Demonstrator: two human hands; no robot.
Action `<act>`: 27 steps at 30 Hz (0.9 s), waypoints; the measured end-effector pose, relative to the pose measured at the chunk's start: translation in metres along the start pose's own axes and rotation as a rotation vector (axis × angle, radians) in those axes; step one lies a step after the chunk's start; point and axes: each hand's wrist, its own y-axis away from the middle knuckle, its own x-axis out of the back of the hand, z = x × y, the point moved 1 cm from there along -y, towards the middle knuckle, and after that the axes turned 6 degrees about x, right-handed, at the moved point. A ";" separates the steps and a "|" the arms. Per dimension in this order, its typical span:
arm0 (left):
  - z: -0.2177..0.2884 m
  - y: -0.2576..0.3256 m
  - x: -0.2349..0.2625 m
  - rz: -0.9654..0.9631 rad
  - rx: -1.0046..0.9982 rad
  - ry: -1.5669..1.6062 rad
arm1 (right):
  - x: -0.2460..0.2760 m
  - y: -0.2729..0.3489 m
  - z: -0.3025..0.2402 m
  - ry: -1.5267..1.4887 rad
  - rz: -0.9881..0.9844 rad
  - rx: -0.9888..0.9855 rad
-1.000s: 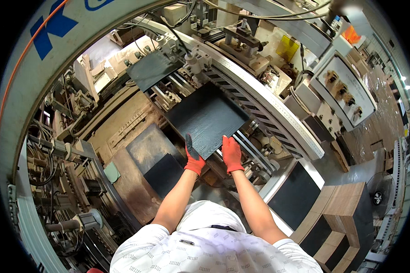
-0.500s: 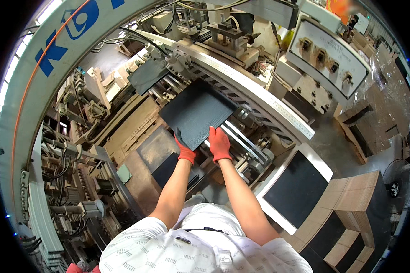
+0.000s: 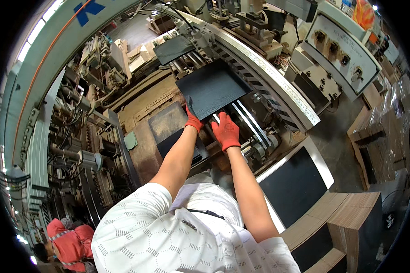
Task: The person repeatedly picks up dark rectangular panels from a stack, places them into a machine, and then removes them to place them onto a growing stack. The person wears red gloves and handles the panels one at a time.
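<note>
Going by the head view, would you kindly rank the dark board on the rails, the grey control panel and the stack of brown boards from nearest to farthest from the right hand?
1. Dark board on the rails: touching the right hand, just ahead.
2. Grey control panel: up to the right, beyond the conveyor.
3. Stack of brown boards: lower right, by the floor.

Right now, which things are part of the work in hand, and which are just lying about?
In hand:
left hand
right hand
dark sheet both hands touch
feed rails

Lying about:
control panel
board stacks
second dark sheet further along
</note>
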 end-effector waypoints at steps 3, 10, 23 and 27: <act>0.006 0.004 0.000 0.021 -0.046 -0.010 | 0.013 0.007 -0.012 0.071 -0.011 0.009; 0.004 0.010 -0.019 -0.001 -0.063 -0.033 | 0.003 0.011 0.006 -0.018 -0.047 0.097; 0.002 -0.002 0.003 -0.037 -0.084 0.027 | 0.008 0.014 0.002 -0.041 -0.055 0.125; -0.001 -0.006 0.000 -0.019 -0.082 0.043 | 0.010 0.014 0.004 -0.043 -0.058 0.108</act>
